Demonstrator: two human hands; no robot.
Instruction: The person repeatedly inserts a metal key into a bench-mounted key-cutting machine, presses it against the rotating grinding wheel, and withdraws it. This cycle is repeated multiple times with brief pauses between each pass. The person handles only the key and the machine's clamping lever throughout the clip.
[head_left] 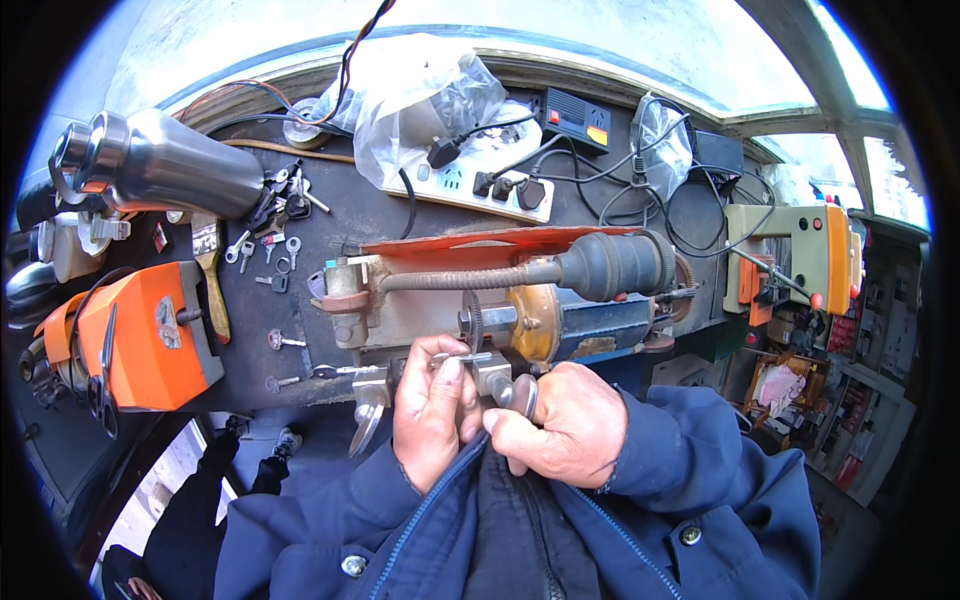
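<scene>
A thin metal piece (472, 357) is seen at the top of a metal clamp (493, 376), on the near side of the key-cutting machine (605, 325). It is pinched there by the left hand (428, 402), whose thumb and fingertips are brought together. The clamp's round knob (524, 395) is gripped by the right hand (565, 420), with thumb and curled forefinger closed on it (the remaining fingers are partly hidden). A second clamp (372, 383) is mounted at the machine's near left. To the machine's left, a brush (213, 290) and an orange device (150, 340) are placed, and loose keys (292, 247) are scattered. Behind the machine a white power strip (470, 192) is laid; to its right a beige device (790, 225) is set.
</scene>
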